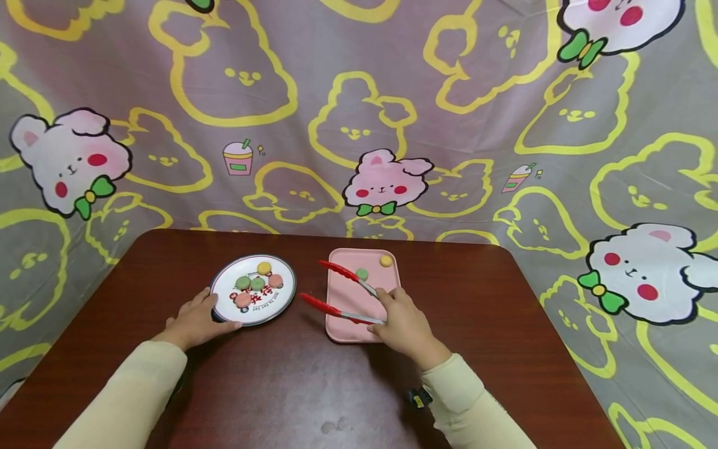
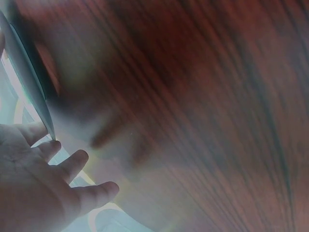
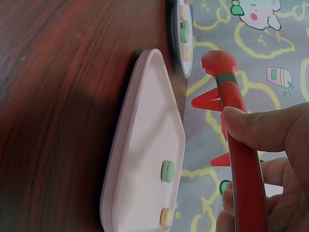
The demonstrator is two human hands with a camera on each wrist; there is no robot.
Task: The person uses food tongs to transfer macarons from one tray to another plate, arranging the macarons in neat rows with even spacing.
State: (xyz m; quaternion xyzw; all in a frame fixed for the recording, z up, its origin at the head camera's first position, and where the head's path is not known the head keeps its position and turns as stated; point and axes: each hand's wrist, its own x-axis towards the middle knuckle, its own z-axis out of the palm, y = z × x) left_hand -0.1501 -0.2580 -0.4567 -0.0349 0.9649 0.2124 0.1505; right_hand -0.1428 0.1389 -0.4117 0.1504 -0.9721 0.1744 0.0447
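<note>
My left hand (image 1: 193, 318) rests at the left edge of a round white plate (image 1: 280, 306) with a dark rim. Its thumb lies along the near rim, its other fingers spread beside the plate in the left wrist view. Several macarons (image 1: 257, 284) in green, pink and yellow sit on the plate. My right hand (image 1: 405, 319) grips red-tipped tongs (image 1: 353, 317), their arms spread apart with nothing between the tips. They reach left over a pink tray (image 1: 350, 293), which holds a green macaron (image 3: 167, 171) and a yellow macaron (image 1: 386, 260) toward its far end.
Both plate and tray stand on a dark brown wooden table (image 1: 303, 386), the tray to the plate's right. A patterned cloth (image 1: 314, 75) with cartoon faces hangs behind the table and along its sides.
</note>
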